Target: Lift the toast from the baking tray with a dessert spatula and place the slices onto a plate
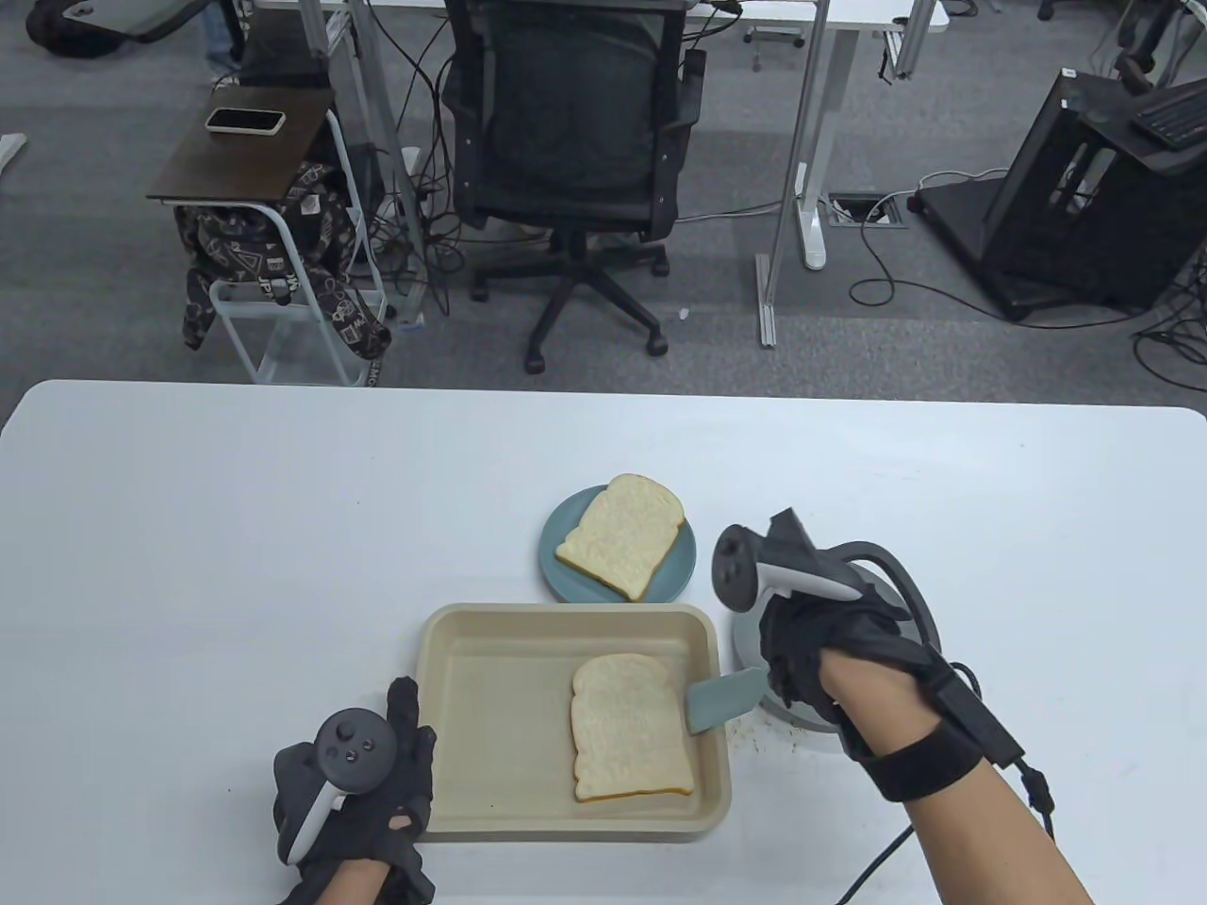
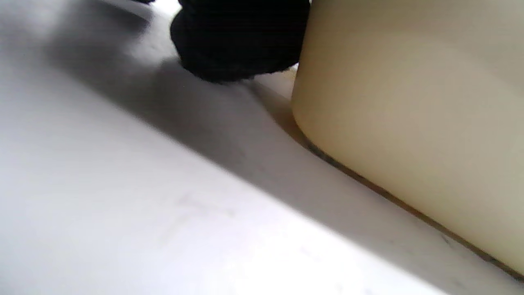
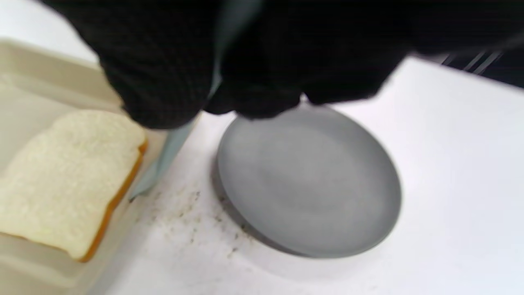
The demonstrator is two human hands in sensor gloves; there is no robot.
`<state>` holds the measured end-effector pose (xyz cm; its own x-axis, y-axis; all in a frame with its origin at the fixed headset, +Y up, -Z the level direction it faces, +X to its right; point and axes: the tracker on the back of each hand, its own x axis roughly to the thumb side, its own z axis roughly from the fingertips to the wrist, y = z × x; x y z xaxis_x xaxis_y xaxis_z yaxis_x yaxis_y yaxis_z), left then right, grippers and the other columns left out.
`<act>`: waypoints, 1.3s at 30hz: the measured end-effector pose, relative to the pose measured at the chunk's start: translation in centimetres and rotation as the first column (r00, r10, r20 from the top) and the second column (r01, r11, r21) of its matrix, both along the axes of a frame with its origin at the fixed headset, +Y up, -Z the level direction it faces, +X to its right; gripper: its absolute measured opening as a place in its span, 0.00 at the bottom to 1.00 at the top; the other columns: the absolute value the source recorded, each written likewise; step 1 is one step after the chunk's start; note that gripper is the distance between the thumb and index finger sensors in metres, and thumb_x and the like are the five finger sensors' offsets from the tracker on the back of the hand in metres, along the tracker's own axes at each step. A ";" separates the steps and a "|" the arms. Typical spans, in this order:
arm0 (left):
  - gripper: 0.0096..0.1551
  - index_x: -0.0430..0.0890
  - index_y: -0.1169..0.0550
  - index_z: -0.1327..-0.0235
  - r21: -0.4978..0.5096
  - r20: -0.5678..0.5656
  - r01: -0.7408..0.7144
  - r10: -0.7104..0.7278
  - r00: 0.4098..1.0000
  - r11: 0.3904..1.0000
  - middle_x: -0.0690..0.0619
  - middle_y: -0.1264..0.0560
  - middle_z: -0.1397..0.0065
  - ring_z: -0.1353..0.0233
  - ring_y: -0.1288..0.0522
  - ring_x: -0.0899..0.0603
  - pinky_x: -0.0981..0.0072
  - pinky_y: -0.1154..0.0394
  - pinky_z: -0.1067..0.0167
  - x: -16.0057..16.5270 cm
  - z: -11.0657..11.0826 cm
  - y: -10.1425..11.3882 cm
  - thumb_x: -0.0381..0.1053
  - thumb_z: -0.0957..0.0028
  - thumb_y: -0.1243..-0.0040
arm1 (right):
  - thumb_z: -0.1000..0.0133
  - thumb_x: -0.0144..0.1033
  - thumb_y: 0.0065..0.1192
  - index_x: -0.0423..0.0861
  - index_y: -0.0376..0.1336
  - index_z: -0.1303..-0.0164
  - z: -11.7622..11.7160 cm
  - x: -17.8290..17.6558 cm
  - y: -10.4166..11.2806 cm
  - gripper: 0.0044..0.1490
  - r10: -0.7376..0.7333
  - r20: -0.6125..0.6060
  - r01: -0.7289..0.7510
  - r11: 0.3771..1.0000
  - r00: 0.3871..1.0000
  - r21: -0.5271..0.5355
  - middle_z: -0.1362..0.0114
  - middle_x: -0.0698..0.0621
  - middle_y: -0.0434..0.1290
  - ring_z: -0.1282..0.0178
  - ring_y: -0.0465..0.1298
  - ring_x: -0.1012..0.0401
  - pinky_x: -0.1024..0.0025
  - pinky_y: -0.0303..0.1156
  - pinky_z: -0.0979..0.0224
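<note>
A beige baking tray holds one toast slice in its right half. My right hand grips the handle of a pale blue dessert spatula, whose blade lies over the tray's right rim beside the toast. A second slice lies on a blue plate behind the tray. My left hand rests flat on the table against the tray's left wall, fingers straight. In the right wrist view the toast lies left of the spatula, and an empty grey plate sits under my hand.
The grey plate sits right of the tray, mostly hidden by my right hand. Crumbs speckle the white table between tray and grey plate. An office chair and a side table stand beyond the far edge.
</note>
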<state>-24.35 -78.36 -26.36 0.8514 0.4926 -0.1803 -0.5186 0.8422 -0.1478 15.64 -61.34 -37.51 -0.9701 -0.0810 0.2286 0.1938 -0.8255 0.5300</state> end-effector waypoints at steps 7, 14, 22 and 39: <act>0.37 0.45 0.47 0.17 0.002 -0.001 0.003 -0.003 1.000 1.000 0.52 0.22 0.45 0.56 0.20 0.45 0.27 0.48 0.25 0.0 0.0 0.0 0.55 0.36 0.54 | 0.58 0.41 0.76 0.48 0.73 0.44 -0.4 3.8 -3.9 0.30 -0.257 0.058 0.259 0.965 0.965 -0.038 0.58 0.48 0.84 0.75 0.82 0.55 0.61 0.82 0.76; 0.37 0.45 0.47 0.17 0.003 -0.001 0.002 -0.002 1.000 1.000 0.52 0.22 0.45 0.55 0.20 0.45 0.27 0.48 0.24 0.0 0.0 0.0 0.55 0.36 0.54 | 0.58 0.42 0.76 0.47 0.73 0.44 1.0 1.8 -6.1 0.30 -0.361 -0.010 0.361 0.933 0.933 0.001 0.58 0.49 0.84 0.77 0.82 0.56 0.62 0.82 0.79; 0.37 0.46 0.47 0.17 0.003 0.000 0.002 -0.002 1.000 1.000 0.52 0.22 0.45 0.55 0.20 0.45 0.27 0.48 0.25 0.1 0.0 0.0 0.55 0.36 0.54 | 0.57 0.42 0.75 0.47 0.73 0.44 1.6 -0.4 -8.2 0.30 -0.447 -0.034 0.447 0.894 0.894 -0.002 0.59 0.48 0.84 0.78 0.82 0.56 0.63 0.82 0.80; 0.37 0.46 0.48 0.17 0.004 0.000 0.002 -0.002 1.000 1.000 0.52 0.22 0.45 0.55 0.20 0.45 0.27 0.48 0.25 0.1 0.0 0.0 0.55 0.36 0.54 | 0.56 0.44 0.74 0.45 0.73 0.44 3.7 -6.6 -9.4 0.31 -0.486 -0.123 0.495 0.867 0.865 0.055 0.60 0.48 0.84 0.81 0.82 0.58 0.65 0.81 0.83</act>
<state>-24.28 -78.38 -26.34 0.8521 0.4920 -0.1785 -0.5173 0.8435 -0.1446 9.06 -70.76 -33.86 -0.8612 0.3768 0.3411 -0.1986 -0.8673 0.4564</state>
